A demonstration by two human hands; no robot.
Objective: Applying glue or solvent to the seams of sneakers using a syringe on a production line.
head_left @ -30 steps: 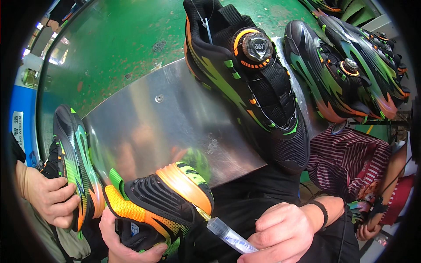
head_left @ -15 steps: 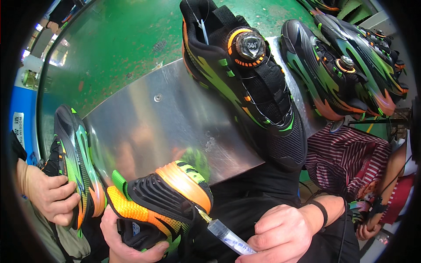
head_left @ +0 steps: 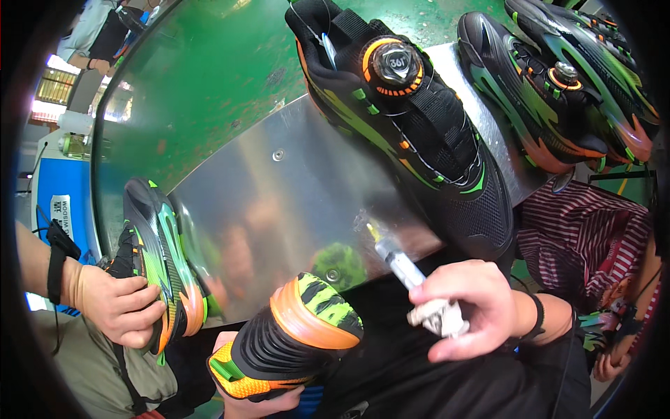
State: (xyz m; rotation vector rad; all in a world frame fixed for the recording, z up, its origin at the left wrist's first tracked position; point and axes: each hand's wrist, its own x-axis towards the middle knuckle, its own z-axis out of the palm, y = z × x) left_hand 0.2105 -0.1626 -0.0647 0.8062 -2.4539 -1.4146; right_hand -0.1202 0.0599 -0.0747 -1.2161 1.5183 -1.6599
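Observation:
In my left hand point(head_left: 262, 407) is a black and orange sneaker point(head_left: 283, 349), gripped from below. Its heel end is raised, and the green-and-black patterned sole point(head_left: 331, 304) and glossy orange midsole face up. A clear syringe point(head_left: 399, 262) with a yellow-based tip is in my right hand point(head_left: 481, 297), pointing up and left, apart from the sneaker. Crumpled white tissue or cloth point(head_left: 441, 318) shows in the same hand, between thumb and fingers. Beyond my hands, a large black and green sneaker point(head_left: 419, 133) with a dial closure stands on the metal plate point(head_left: 244, 181).
At left, a co-worker's hand point(head_left: 118, 307) rests on another sneaker point(head_left: 171, 258). Two more sneakers point(head_left: 520, 98) stand at the upper right. A person in a striped garment point(head_left: 579, 237) sits at right. The green tabletop point(head_left: 209, 77) shows scuffs and specks.
The syringe has moved away from the sneaker, up and to the right. My left hand has turned the sneaker so its sole shows more. White tissue now shows in my right hand.

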